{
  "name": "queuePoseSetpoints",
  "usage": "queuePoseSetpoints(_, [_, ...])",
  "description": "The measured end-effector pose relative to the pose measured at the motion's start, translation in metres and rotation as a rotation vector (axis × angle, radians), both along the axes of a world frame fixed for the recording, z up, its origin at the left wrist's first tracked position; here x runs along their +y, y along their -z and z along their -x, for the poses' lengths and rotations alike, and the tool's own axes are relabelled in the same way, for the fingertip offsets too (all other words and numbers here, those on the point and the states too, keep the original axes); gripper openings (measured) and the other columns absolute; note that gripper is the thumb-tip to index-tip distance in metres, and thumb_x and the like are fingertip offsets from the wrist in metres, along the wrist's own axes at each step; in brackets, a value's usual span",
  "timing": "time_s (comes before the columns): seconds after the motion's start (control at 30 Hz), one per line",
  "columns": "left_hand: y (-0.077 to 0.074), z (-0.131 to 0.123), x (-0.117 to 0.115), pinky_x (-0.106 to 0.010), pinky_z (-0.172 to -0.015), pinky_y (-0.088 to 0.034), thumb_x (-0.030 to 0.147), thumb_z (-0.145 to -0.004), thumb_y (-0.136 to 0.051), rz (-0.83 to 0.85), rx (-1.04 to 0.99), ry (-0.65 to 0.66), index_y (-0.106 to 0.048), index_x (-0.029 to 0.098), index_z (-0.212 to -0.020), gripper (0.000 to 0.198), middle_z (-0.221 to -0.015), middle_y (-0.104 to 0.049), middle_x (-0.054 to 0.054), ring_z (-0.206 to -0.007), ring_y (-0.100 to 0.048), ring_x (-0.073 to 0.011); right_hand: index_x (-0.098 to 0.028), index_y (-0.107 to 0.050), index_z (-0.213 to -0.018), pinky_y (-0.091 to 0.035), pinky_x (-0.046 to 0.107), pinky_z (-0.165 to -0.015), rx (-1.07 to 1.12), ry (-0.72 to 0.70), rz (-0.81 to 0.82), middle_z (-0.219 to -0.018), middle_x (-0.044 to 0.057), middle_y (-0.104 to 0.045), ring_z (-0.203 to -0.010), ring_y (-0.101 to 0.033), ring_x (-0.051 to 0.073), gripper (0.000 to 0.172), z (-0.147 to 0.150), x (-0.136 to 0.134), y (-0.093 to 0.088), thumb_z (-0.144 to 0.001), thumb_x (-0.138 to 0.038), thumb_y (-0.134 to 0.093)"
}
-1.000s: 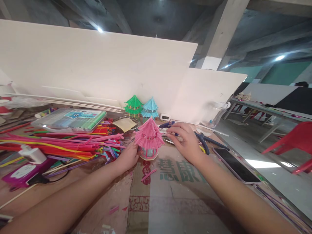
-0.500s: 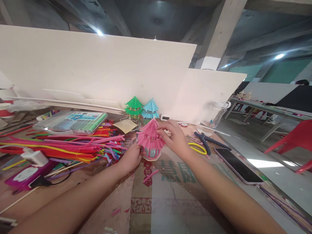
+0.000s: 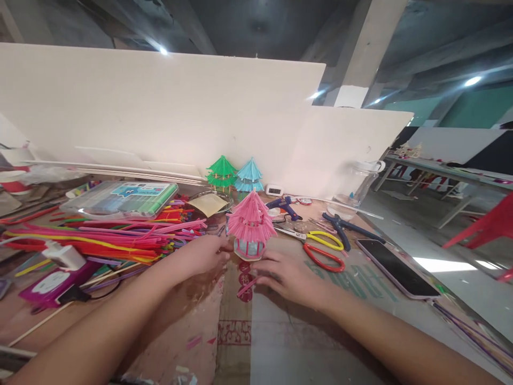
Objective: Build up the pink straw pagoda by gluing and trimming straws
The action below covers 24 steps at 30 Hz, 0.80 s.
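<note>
A small pink pavilion model [image 3: 251, 220] with a two-tiered fringed roof stands upright in the middle of the table. Red posts and a pale blue inside show below its roof. My left hand [image 3: 206, 254] rests on the table to its left, fingers loosely bent by the base and holding nothing I can see. Low in front of the base, on the right, is my right hand [image 3: 290, 278] with its fingers apart. Its fingertips are close to a short pink strip [image 3: 246, 289] lying on the table; whether they touch it is unclear.
Behind stand a green model [image 3: 222, 174] and a blue model [image 3: 249, 175] before a white board [image 3: 160, 107]. Pipe cleaners [image 3: 104, 240], a marker case [image 3: 124, 200] and a purple power strip [image 3: 60, 283] lie left. Right are scissors [image 3: 324, 256], a glue gun [image 3: 286, 206], pliers [image 3: 340, 230] and a phone [image 3: 396, 267].
My right hand has come down from the pink roof to the table before the base, uncovering the scissors and glue gun. My left hand has shifted slightly away from the pavilion.
</note>
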<state>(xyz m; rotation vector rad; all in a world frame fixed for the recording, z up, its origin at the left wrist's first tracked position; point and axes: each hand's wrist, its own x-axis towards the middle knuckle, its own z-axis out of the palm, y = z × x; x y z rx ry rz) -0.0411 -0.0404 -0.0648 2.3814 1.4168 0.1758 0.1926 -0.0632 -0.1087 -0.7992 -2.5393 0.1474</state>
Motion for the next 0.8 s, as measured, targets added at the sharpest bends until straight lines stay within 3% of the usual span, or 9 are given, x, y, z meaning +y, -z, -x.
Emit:
queuePoseSetpoints(0.13, [-0.002,-0.002,0.003,-0.025,-0.073,-0.044,0.026,-0.08,-0.044,0.047,0.023,0.007,-0.07,0.022,-0.093,0.029,-0.096,-0.072,-0.003,-0.087,-0.065,-0.0201,-0.021,-0.064,-0.093,-0.045,0.025,-0.071,-0.105,0.023,0.066,-0.099,0.005,-0.064,-0.088,-0.061,0.016,0.014,0.009,0.001,0.011,-0.091,-0.025,-0.052])
queuePoseSetpoints(0.27, [-0.017,0.006,-0.003,-0.022,-0.062,-0.041,0.037,-0.08,-0.045,0.133,0.008,0.046,-0.07,0.02,-0.085,0.031,-0.079,-0.07,-0.001,-0.074,-0.062,-0.0184,-0.018,-0.06,-0.089,-0.043,0.025,-0.067,-0.036,0.016,0.058,-0.092,0.006,-0.065,-0.081,-0.06,0.015,0.013,0.008,0.001,0.009,-0.09,-0.019,-0.048])
queuePoseSetpoints(0.37, [-0.039,0.011,-0.009,-0.022,-0.059,-0.04,0.045,-0.081,-0.046,0.096,-0.068,0.056,-0.069,0.019,-0.08,0.035,-0.072,-0.065,0.0,-0.068,-0.059,-0.0166,-0.019,-0.056,-0.087,-0.039,0.023,-0.06,0.199,0.138,0.104,-0.076,0.002,-0.062,-0.067,-0.055,0.013,0.011,0.003,0.001,-0.011,-0.09,-0.023,-0.046])
queuePoseSetpoints(0.5, [-0.076,-0.003,-0.009,-0.023,-0.06,-0.041,0.048,-0.081,-0.046,-0.104,-0.178,-0.018,-0.07,0.021,-0.082,0.036,-0.075,-0.066,0.001,-0.068,-0.058,-0.0166,-0.02,-0.048,-0.091,-0.036,0.022,-0.054,0.569,0.22,0.22,-0.062,-0.004,-0.055,-0.055,-0.049,0.011,0.012,0.002,0.01,-0.052,-0.091,-0.03,-0.042])
queuePoseSetpoints(0.6, [-0.097,-0.023,-0.001,-0.024,-0.063,-0.044,0.048,-0.08,-0.048,-0.274,-0.308,-0.066,-0.068,0.024,-0.102,0.038,-0.083,-0.069,0.001,-0.071,-0.06,-0.0162,-0.021,-0.046,-0.091,-0.035,0.021,-0.052,0.695,0.175,0.301,-0.056,-0.006,-0.052,-0.052,-0.048,0.01,0.012,0.011,0.022,-0.075,-0.09,-0.033,-0.043])
queuePoseSetpoints(0.7, [-0.109,-0.038,0.01,-0.025,-0.061,-0.044,0.042,-0.076,-0.054,-0.335,-0.398,-0.064,-0.07,0.02,-0.087,0.03,-0.073,-0.068,0.0,-0.067,-0.06,-0.0161,-0.022,-0.047,-0.093,-0.033,0.021,-0.048,0.781,0.156,0.359,-0.054,-0.007,-0.052,-0.047,-0.046,0.01,0.016,0.02,0.029,-0.082,-0.088,-0.036,-0.046])
queuePoseSetpoints(0.8, [-0.11,-0.044,0.017,-0.026,-0.061,-0.044,0.039,-0.076,-0.054,-0.385,-0.43,-0.054,-0.069,0.018,-0.077,0.026,-0.069,-0.067,-0.001,-0.066,-0.06,-0.016,-0.021,-0.05,-0.092,-0.035,0.021,-0.048,0.799,0.181,0.376,-0.055,-0.005,-0.056,-0.047,-0.048,0.01,0.018,0.024,0.03,-0.081,-0.086,-0.037,-0.048])
